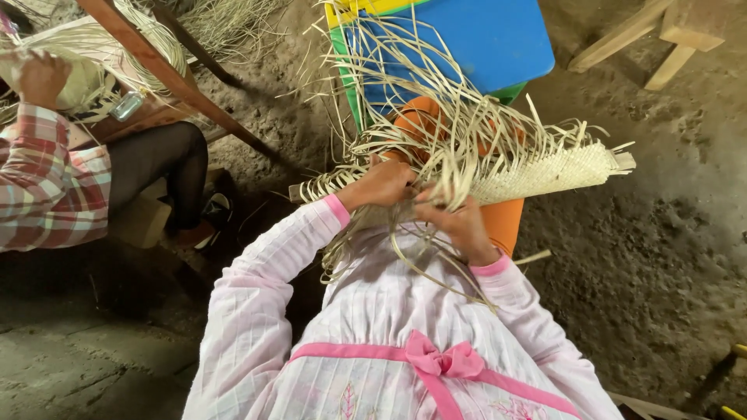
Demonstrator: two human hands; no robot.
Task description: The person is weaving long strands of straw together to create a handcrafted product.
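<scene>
A pale woven straw mat (545,173) lies rolled across my lap, its finished end pointing right and many loose straw strips (436,101) fanning upward. My left hand (381,184) grips the woven edge at the middle. My right hand (455,218) is closed on a bundle of loose strips just beside it. Both arms wear pink striped sleeves. More strips hang down over my pink dress below the hands.
A blue and green plastic stool (482,39) stands ahead on the dirt floor. At the left another person in a plaid sleeve (47,187) works straw beside a wooden frame (171,78). Wooden pieces (661,39) lie at the top right.
</scene>
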